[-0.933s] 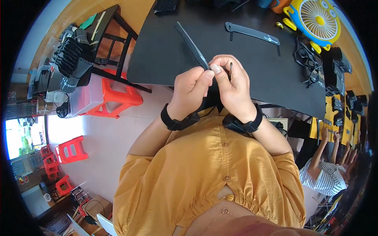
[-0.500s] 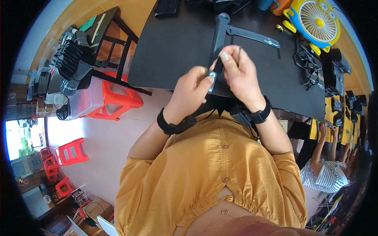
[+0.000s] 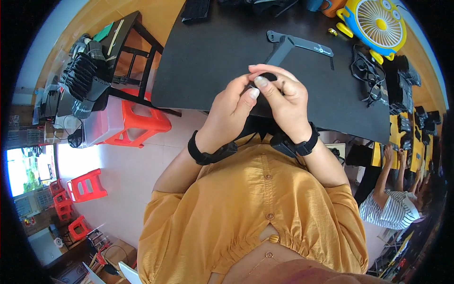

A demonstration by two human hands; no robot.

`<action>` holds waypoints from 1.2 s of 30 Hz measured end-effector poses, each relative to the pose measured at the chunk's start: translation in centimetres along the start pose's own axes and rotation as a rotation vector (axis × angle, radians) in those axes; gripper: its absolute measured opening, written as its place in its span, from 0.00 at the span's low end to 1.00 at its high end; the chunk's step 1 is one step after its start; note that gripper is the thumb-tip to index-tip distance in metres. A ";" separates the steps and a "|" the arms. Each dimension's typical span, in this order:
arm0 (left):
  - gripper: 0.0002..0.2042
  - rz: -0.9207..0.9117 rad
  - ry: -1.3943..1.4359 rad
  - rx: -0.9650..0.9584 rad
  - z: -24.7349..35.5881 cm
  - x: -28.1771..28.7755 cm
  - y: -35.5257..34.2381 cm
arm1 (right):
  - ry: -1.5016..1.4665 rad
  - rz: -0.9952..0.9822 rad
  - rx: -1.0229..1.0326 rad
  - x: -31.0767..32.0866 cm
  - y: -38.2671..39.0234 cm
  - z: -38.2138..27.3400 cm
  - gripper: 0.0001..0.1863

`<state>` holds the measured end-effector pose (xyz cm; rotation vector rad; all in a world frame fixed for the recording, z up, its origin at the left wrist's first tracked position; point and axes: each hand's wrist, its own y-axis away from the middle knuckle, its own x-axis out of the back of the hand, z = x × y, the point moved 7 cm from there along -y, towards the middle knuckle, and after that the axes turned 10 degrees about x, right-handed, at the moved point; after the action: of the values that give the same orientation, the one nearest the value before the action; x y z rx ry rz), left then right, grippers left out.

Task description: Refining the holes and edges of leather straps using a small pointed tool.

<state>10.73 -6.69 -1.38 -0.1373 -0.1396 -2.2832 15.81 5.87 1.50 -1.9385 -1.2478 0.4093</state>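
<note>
My left hand and my right hand meet over the near edge of the black table, both closed. Thumbs and fingertips pinch a strap; a curved black end shows above my right thumb. From behind my fingers, its grey band runs away over the table. A second grey strap with pale printing lies flat there, partly covered by the first. My fingers hide most of the held end.
On the black table, a yellow and blue fan stands far right near tangled black straps. A black item lies far left. Red stools stand left on the floor. A person in stripes works at right.
My hands have come together, and my right fingers now fold over the black strap end. The shiny grey end by my left thumb is now hidden. The held band has drawn nearer.
</note>
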 end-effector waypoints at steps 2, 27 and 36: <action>0.14 0.046 -0.051 -0.039 0.3 0.3 0.2 | -0.142 0.111 -0.533 1.2 0.4 1.4 0.07; 0.23 0.252 -0.786 -0.063 1.9 8.1 -6.0 | -0.235 0.195 -0.511 17.8 -1.4 3.5 0.22; 0.25 -0.664 -0.098 0.338 2.3 -3.6 -7.6 | -0.493 -0.072 -0.681 10.5 -2.0 4.7 0.21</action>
<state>7.42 1.29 -0.06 -0.0236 -0.7083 -2.8639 16.51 17.47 1.40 -2.4278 -1.9611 0.4852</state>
